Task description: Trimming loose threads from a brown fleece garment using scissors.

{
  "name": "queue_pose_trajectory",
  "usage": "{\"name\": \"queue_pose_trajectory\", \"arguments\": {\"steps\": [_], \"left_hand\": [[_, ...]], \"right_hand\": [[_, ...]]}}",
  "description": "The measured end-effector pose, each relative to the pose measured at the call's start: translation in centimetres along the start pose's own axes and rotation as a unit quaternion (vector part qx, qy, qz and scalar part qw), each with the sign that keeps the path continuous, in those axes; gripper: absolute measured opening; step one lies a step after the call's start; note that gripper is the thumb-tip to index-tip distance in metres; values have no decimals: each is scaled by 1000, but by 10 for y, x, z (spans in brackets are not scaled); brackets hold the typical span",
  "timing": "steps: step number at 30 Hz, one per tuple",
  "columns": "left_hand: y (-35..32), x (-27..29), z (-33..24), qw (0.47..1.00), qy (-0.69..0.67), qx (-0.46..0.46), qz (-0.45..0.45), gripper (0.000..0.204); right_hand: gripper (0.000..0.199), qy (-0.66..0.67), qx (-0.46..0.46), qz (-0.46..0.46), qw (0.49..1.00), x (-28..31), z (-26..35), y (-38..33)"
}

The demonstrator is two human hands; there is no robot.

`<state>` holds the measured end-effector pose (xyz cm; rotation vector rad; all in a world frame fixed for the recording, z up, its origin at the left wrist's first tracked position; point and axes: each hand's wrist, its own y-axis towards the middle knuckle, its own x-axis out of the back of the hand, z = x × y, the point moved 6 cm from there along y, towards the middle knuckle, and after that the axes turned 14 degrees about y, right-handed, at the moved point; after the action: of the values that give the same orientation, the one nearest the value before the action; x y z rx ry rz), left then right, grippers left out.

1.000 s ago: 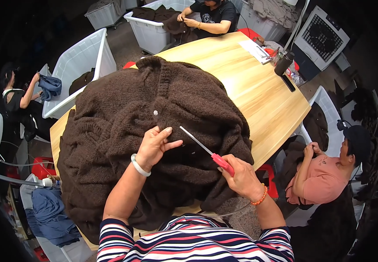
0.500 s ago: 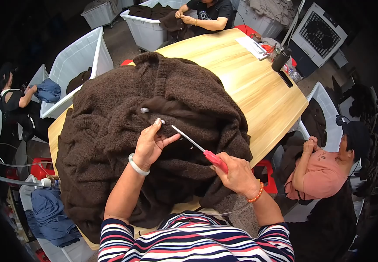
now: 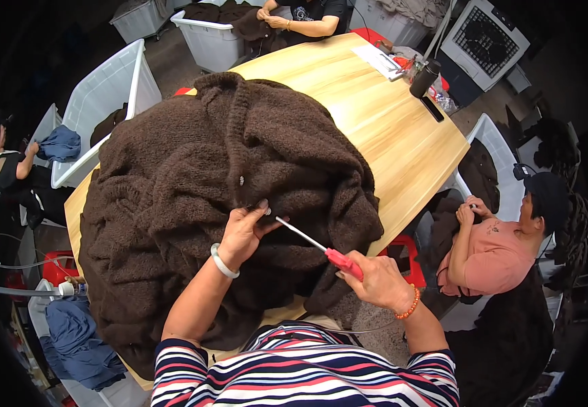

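A large heap of dark brown knit garment (image 3: 172, 156) spreads over the near side of the table, a ribbed edge running down its middle. One small shiny button (image 3: 241, 181) shows on that edge. Lower along it, my left hand (image 3: 241, 239) pinches the knit between thumb and fingers beside a second pale button (image 3: 267, 211). In my right hand (image 3: 378, 280) is a screwdriver-like tool (image 3: 343, 262) with a red handle and a thin metal shaft. Its tip points at my left fingertips, just short of them.
The wooden table (image 3: 402, 142) carries a black bottle (image 3: 425, 79), a phone (image 3: 432, 108) and papers at its far right. White bins (image 3: 107, 102) of clothing stand around it. Co-workers sit left, far and right (image 3: 490, 258). Red stools (image 3: 406, 261) stand by the table.
The garment's ribbed edge has come down toward my left hand, covering the darker fold seen before. Both hands and the tool have shifted slightly right and nearer me. The whole view has turned a little.
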<state>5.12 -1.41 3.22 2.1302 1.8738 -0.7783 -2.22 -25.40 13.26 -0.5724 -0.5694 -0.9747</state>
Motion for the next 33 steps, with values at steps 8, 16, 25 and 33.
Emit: {"name": "queue_pose_trajectory", "arguments": {"steps": [8,16,25,33], "left_hand": [[-9,-12,1,997,-36,63,-19,27],[0,-26,49,994,-28,95,-38,18],[-8,-66,-19,918,361,-162,34,25],[-80,-209,-64,661,535,-459,257,48]], "right_hand": [[21,43,31,-60,997,5,-10,0],[23,-8,-48,-32,998,5,-26,-23],[25,-16,-40,41,998,-9,-30,-23],[53,259,495,-89,825,-7,-66,50]]}}
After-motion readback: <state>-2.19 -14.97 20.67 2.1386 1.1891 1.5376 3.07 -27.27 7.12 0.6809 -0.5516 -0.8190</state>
